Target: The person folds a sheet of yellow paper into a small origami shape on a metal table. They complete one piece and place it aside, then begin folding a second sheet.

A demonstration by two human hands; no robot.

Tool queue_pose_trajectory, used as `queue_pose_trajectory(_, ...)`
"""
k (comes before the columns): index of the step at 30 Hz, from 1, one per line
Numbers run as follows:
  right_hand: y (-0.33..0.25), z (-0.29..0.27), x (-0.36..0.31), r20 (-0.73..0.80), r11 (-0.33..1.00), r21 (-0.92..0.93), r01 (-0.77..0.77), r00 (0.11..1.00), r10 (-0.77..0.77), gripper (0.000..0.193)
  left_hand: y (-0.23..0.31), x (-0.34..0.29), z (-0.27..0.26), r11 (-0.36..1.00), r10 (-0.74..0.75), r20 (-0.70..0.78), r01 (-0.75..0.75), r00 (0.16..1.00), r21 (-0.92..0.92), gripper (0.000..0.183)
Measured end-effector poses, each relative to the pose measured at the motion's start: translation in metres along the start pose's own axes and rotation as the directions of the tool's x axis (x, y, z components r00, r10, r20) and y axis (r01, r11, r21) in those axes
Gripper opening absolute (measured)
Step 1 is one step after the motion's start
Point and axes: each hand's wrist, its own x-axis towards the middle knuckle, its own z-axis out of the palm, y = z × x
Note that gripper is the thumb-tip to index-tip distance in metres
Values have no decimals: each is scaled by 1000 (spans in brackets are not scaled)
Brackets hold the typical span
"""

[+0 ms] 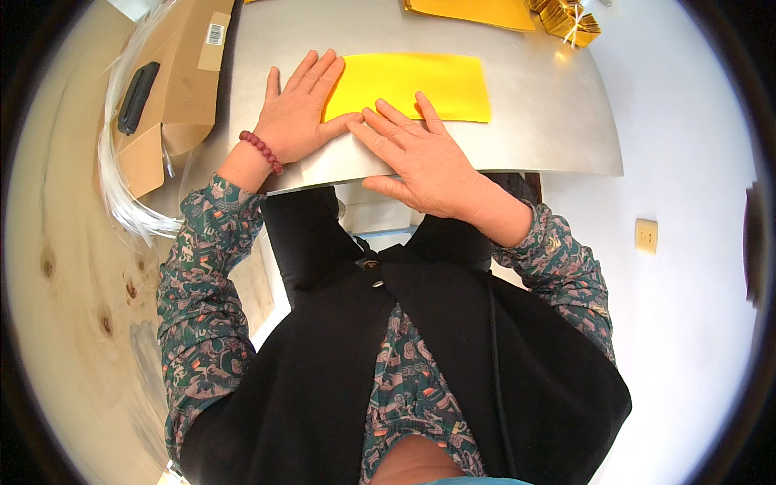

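A bright yellow rectangular sheet (412,85), which looks like paper, lies flat on the grey metal tabletop (558,121). My left hand (301,109) rests flat across the sheet's left end, fingers stretched out and pointing away from me. Along the near edge lies my right hand (416,153), its fingers spread and the tips on the yellow sheet. The left thumb and the right fingertips almost meet at the near edge. Neither hand grips anything. Whether the sheet is folded or single I cannot tell.
Farther back lie a stack of orange-yellow sheets (477,11) and a tied bundle of shiny gold folded pieces (570,20). To the left stands a cardboard box (182,73) with a black object (138,98) on it and clear plastic strands (121,190) beside it. A white wall bounds the right.
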Motion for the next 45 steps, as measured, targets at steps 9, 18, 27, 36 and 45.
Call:
queue_pose_trajectory(9,21,-21,-44,58,978,-172,-119,990,131,62,3,1,-7,999,-32,94,30,995,22,92)
queue_pose_trajectory(18,43,-51,-88,28,911,-281,-303,946,324,51,-3,2,2,1000,-11,41,10,999,16,95)
queue_pose_trajectory(27,44,-61,-50,-61,979,-140,-148,988,141,69,3,2,-12,998,-25,82,29,996,-51,89)
queue_pose_trajectory(36,48,-38,-57,-8,999,7,-47,999,47,53,11,-26,-16,991,68,49,-62,996,-122,94)
queue_pose_trajectory(45,79,-47,-28,-61,971,194,136,990,-126,23,22,-74,-35,939,48,56,-26,997,-344,94)
